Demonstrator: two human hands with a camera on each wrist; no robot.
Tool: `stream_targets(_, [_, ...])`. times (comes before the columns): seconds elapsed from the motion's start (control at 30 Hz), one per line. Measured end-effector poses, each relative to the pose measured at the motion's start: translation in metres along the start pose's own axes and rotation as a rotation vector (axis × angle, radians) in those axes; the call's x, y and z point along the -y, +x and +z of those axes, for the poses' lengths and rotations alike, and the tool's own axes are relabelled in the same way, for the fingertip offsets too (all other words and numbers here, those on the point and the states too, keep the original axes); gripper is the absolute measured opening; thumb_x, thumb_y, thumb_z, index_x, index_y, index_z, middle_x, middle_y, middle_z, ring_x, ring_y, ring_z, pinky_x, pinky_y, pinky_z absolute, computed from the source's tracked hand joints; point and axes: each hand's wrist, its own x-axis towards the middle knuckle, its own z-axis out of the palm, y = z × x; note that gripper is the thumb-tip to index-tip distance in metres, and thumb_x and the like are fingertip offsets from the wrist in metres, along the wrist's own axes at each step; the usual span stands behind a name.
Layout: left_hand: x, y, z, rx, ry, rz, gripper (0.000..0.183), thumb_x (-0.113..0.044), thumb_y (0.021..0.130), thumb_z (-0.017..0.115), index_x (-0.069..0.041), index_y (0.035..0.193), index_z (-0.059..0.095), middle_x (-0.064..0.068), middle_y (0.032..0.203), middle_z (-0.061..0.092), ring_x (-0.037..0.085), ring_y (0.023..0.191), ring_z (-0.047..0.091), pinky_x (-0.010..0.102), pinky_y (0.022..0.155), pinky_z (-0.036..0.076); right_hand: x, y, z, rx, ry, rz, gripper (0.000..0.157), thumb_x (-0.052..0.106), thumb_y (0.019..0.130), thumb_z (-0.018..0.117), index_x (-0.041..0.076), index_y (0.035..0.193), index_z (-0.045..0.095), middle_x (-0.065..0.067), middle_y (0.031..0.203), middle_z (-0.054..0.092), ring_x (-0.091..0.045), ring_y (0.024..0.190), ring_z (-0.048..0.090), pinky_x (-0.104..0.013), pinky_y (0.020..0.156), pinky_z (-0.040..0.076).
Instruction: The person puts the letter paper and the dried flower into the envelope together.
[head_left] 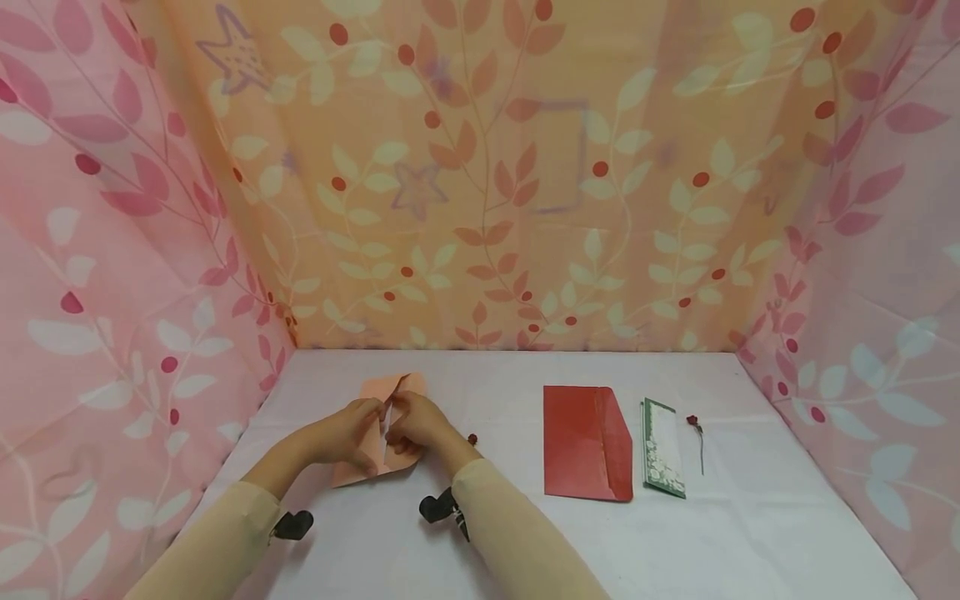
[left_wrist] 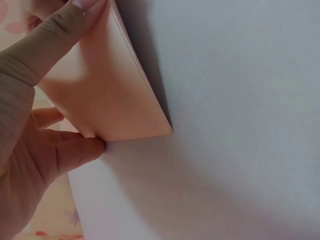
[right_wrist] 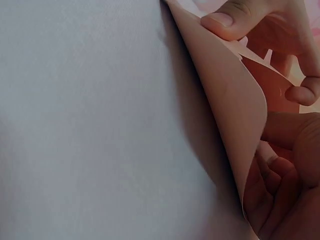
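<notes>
Left of centre on the white counter (head_left: 495, 383), the left hand (head_left: 351, 433) grips 1 peach paper envelope (left_wrist: 120, 100), thumb on top; the right hand (head_left: 418, 421), fingers curled, holds its bent flap (right_wrist: 232, 95). Rightward lie 1 flat red envelope (head_left: 573, 442), 1 green-bordered card (head_left: 663, 450) and 1 thin-stemmed rose (head_left: 693, 421).

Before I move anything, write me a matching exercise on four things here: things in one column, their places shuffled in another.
Things
1. Peach paper envelope
2. Red paper envelope
3. Green-edged white rectangular card
4. Small red flower with a thin stem

Places
A. Farthest right of the four
B. Directly left of the card
C. Held in the fingers
D. Between the red envelope and the flower

Pairs: 1-C, 2-B, 3-D, 4-A
</notes>
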Motion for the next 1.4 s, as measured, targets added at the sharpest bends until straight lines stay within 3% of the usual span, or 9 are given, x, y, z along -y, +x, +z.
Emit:
stream_targets(0.27, [0.004,-0.002,0.003,-0.018,-0.015,0.013,0.089,-0.046,0.066,0.095,-0.014,0.13,0.042,0.021,0.136,0.044,0.037,0.13,0.047,0.059,0.108,0.042,0.002,0.004,0.006,-0.001,-0.032,0.018,0.076,-0.001,0.077,0.079,0.019,0.146,0.053,-0.007,0.055,0.065,-0.015,0.045,0.063,-0.028,0.041,0.052])
stream_targets(0.53, [0.002,0.001,0.001,-0.005,-0.03,0.002,0.085,-0.043,0.066,0.096,-0.015,0.127,0.043,0.019,0.134,0.044,0.036,0.126,0.047,0.057,0.106,0.044,0.007,-0.002,0.001,0.013,0.013,0.023,0.08,0.002,0.08,0.08,0.015,0.152,0.047,-0.01,0.06,0.068,-0.017,0.049,0.065,-0.028,0.043,0.053])
stream_targets(0.67, [0.0,0.0,0.001,-0.004,-0.024,-0.035,0.09,-0.044,0.065,0.096,-0.014,0.132,0.044,0.02,0.139,0.045,0.036,0.13,0.047,0.059,0.11,0.041,0.008,-0.008,-0.003,0.021,0.016,-0.018,0.076,0.0,0.082,0.077,0.01,0.151,0.047,-0.01,0.067,0.072,-0.018,0.053,0.069,-0.031,0.047,0.056])
stream_targets(0.73, [-0.001,0.0,0.002,-0.007,-0.014,-0.045,0.092,-0.044,0.065,0.096,-0.013,0.134,0.044,0.02,0.141,0.046,0.036,0.131,0.047,0.059,0.11,0.041,0.008,-0.01,-0.007,0.0,-0.041,-0.058,0.073,0.001,0.082,0.078,0.009,0.148,0.05,-0.006,0.073,0.073,-0.014,0.058,0.069,-0.028,0.052,0.057])
stream_targets(0.9, [-0.004,-0.003,0.002,-0.005,-0.014,-0.03,0.091,-0.043,0.065,0.096,-0.012,0.135,0.045,0.022,0.142,0.045,0.038,0.132,0.047,0.061,0.109,0.042,0.011,-0.022,-0.015,-0.043,-0.173,-0.123,0.063,0.002,0.084,0.079,0.006,0.143,0.056,0.001,0.081,0.07,-0.007,0.066,0.065,-0.021,0.06,0.053])
stream_targets(1.13, [0.0,-0.002,0.0,-0.012,0.016,-0.021,0.088,-0.042,0.064,0.097,-0.013,0.13,0.046,0.018,0.137,0.046,0.034,0.128,0.048,0.057,0.106,0.044,0.022,-0.044,-0.025,-0.045,-0.154,-0.175,0.053,0.001,0.088,0.074,0.006,0.138,0.06,0.005,0.081,0.069,-0.009,0.065,0.065,-0.025,0.057,0.055])
stream_targets(1.4, [0.0,-0.001,0.005,-0.012,-0.033,-0.016,0.084,-0.042,0.061,0.098,-0.017,0.124,0.048,0.017,0.138,0.046,0.038,0.133,0.045,0.065,0.11,0.038,0.031,-0.076,-0.038,-0.086,-0.17,-0.253,0.047,0.006,0.088,0.077,0.007,0.133,0.064,0.007,0.086,0.071,-0.003,0.07,0.062,-0.021,0.06,0.051])
